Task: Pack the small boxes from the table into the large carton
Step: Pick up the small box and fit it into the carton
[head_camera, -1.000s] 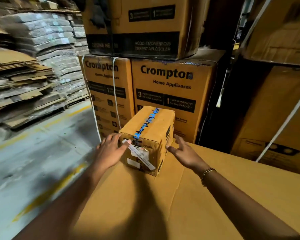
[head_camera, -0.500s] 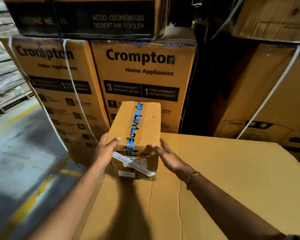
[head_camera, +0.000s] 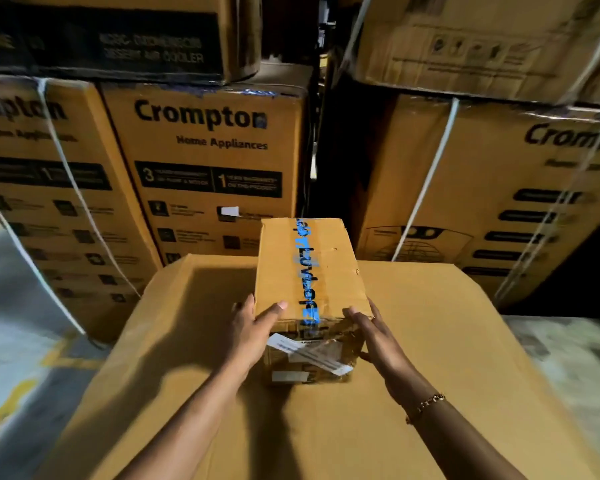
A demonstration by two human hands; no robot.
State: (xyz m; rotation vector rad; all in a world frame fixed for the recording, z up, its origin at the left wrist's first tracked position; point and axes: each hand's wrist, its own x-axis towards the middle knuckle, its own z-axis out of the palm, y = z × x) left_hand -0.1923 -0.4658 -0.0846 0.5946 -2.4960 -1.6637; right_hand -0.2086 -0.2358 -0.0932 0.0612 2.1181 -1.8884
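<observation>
Our left hand [head_camera: 253, 336] and right hand [head_camera: 378, 344] clasp the near end of the small box [head_camera: 309, 268], thumbs on its top edge, fingers down its sides. It sits on the cardboard-covered worktop [head_camera: 447, 358], before stacked Crompton cartons [head_camera: 205, 150].

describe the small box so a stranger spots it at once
Before the stacked Crompton cartons lies a flat cardboard top. On it sits the small box, gripped by the left hand and right hand. It is far smaller than they are, with blue printed tape along its top.
</observation>
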